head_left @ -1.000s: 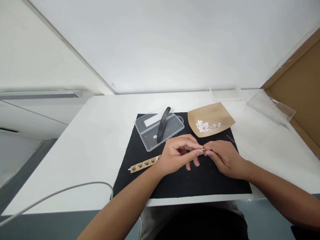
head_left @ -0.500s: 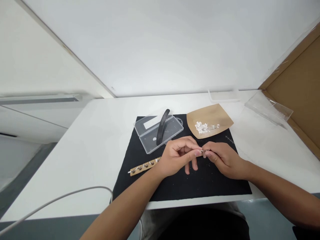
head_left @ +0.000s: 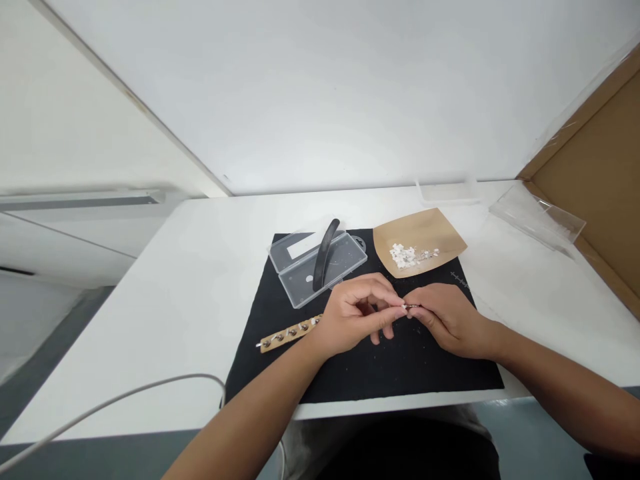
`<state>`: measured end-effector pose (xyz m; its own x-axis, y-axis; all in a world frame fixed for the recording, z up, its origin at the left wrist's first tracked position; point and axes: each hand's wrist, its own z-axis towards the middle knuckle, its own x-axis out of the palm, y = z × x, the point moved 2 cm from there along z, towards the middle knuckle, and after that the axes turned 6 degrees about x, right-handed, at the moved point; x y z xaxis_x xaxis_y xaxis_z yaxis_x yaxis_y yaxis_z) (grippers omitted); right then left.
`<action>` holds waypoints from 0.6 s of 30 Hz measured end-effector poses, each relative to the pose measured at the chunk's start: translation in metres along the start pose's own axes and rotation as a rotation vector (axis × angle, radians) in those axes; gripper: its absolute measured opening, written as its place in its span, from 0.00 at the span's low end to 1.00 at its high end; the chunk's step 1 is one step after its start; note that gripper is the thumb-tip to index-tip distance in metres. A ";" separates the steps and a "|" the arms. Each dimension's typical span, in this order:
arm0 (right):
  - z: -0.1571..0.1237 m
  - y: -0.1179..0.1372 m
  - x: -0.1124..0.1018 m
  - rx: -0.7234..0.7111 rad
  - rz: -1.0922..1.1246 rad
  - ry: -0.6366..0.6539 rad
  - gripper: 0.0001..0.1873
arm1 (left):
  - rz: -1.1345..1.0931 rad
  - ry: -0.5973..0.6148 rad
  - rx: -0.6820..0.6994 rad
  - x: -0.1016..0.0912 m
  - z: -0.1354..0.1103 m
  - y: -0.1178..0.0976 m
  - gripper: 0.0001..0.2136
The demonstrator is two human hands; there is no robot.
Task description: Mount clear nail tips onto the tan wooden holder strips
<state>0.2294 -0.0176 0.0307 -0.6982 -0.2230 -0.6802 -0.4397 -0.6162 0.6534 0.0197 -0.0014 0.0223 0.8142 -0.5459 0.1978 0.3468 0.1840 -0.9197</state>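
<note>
My left hand (head_left: 353, 315) and my right hand (head_left: 447, 317) meet fingertip to fingertip over a black mat (head_left: 360, 360). Between them they pinch a small thin metal piece (head_left: 411, 307); both hands are closed on it. A tan strip (head_left: 289, 331) carrying several small metal parts lies on the mat just left of my left hand. Behind the hands sits a brown paper sheet (head_left: 425, 233) with a heap of small white bits (head_left: 404, 254).
An open clear plastic case (head_left: 305, 263) with a dark curved tool (head_left: 325, 252) lying across it stands at the mat's back left. Clear plastic trays (head_left: 537, 217) and a cardboard panel (head_left: 595, 180) are at the right. A white cable (head_left: 110, 400) runs past the table's front left.
The hands have barely shifted; the fingers reworked their pinch on the small metal piece. The view dropped slightly after the first frame.
</note>
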 end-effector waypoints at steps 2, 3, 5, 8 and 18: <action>0.000 0.000 -0.001 -0.049 -0.095 -0.041 0.14 | 0.026 -0.002 0.039 0.001 0.000 0.000 0.05; 0.000 0.000 -0.002 -0.060 -0.135 -0.057 0.14 | 0.035 -0.004 0.051 0.001 0.000 0.000 0.05; 0.001 0.001 -0.003 -0.074 -0.211 -0.086 0.15 | 0.045 -0.008 0.058 0.002 0.000 0.000 0.05; 0.002 0.002 -0.004 -0.106 -0.300 -0.142 0.15 | 0.037 -0.001 0.043 0.003 0.000 -0.001 0.06; 0.001 0.000 -0.005 -0.261 -0.620 -0.230 0.06 | 0.008 -0.004 0.001 0.007 0.001 -0.004 0.07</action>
<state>0.2322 -0.0156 0.0352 -0.4774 0.3753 -0.7945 -0.6652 -0.7451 0.0478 0.0241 -0.0054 0.0278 0.8188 -0.5410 0.1920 0.3409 0.1892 -0.9209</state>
